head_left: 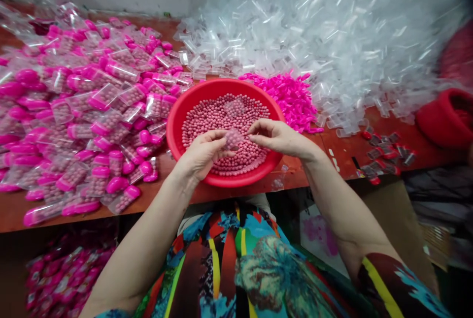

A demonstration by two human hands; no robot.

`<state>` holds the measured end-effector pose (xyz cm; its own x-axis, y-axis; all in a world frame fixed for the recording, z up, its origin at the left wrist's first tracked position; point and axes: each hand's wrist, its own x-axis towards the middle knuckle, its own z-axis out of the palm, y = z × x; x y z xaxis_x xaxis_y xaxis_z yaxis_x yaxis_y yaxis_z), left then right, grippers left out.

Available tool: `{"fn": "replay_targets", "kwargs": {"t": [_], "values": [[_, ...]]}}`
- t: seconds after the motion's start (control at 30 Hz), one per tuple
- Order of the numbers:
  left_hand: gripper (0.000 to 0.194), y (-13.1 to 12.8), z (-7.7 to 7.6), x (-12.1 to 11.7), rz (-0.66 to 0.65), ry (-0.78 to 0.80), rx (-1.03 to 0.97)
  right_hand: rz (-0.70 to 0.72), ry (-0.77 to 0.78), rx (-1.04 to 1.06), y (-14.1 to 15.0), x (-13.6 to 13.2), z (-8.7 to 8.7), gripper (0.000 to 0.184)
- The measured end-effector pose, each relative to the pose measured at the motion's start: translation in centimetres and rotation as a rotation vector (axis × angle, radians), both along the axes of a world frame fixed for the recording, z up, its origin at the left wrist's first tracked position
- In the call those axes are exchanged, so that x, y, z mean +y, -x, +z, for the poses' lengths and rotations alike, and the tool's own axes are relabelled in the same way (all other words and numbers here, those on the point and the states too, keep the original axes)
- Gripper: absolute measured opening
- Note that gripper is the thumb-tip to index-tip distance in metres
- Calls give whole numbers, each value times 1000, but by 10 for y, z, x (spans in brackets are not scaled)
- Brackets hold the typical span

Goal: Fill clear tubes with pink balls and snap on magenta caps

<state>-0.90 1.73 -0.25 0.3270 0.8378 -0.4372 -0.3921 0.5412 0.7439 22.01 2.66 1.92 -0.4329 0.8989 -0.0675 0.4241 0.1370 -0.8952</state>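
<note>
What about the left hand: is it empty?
No, the left hand pinches a clear container over the red bowl.

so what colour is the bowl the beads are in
The bowl is plain bright red, seen best in the head view.

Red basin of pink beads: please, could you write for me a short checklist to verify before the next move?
1. Red basin standing on the table: ok.
2. Pink beads available inside it: ok, a broad layer.
3. Clear container held by the left hand: ok, at the fingers.
4. Container filled to the top: cannot tell.
5. Right hand holding no bead: cannot tell.
6. Pink plastic pieces near the basin: ok, piled behind its right side.
</note>
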Motion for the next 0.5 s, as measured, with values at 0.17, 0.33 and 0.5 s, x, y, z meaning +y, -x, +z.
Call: {"fn": "replay_targets", "kwargs": {"t": [0.17,0.33,0.5], "values": [[21,-22,8,-9,-14,75,-114,-439,-194,37,-54,-8,-8,24],[18,-49,6,-12,-84,139,-126,-755,-210,-351,-101,-8,-63,22],[20,-51,-1,-10,-21,96,-47,-567,-202,-552,-71,-26,-116,25]]}}
